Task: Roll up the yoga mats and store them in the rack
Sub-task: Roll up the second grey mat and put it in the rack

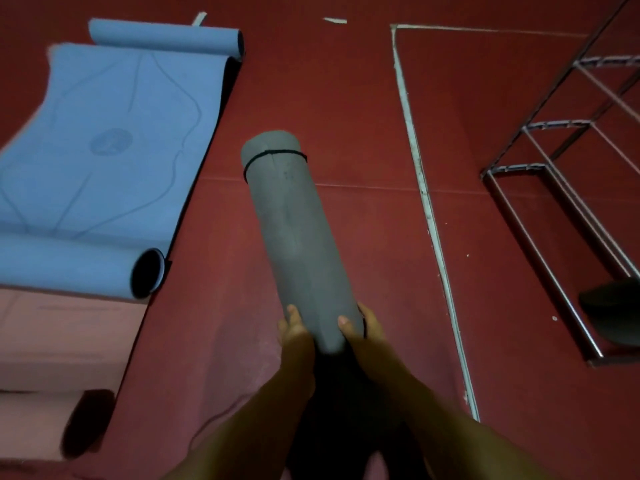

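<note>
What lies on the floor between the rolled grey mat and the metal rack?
In the head view, only a white floor line crosses between grey mat and rack.

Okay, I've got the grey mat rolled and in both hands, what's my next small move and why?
Probably swing the grey mat right, toward the metal rack. It is already rolled and banded near its far end, your left hand and right hand grip its near end, and the rack stands to your right.

Two bare forearms reach up from the bottom edge, no sleeves, watch or bands visible on either. The left hand (294,327) and right hand (363,327) are ungloved and ringless as far as shows; short plain thumbnails catch the dim light.
</note>
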Demonstrator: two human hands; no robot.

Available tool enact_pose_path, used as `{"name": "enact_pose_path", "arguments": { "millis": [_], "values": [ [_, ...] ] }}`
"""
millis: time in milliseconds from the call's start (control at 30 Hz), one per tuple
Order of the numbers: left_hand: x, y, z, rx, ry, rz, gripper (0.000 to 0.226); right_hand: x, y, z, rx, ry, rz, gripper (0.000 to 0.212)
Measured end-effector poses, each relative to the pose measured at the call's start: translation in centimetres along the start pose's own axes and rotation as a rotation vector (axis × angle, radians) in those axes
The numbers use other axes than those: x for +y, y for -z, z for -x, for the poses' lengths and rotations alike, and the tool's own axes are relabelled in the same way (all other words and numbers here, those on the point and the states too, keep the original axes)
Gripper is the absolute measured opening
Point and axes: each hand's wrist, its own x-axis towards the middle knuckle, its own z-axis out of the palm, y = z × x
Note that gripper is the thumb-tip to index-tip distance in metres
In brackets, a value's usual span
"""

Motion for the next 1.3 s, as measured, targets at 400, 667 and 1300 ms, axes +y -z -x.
{"name": "enact_pose_path", "arguments": {
  "millis": [400, 667, 1300],
  "values": [
    [7.4, -1.0, 7.4, -0.252, -0.289, -0.124, 0.059, -2.3, 5.0, 4.1, -0.05, 0.233, 0.251, 0.095],
    [10.2, -0.3, 10.3, -0.262, -0.306, -0.331, 0.06, -4.3, 5.7, 5.6, -0.186, 0.262, 0.165, 0.093],
    [19.9, -2.9, 32.6, -0.154, -0.422, -0.113, 0.039, -21.1, 8.4, 22.2, -0.046, 0.169, -0.276, 0.036]
  ]
}}
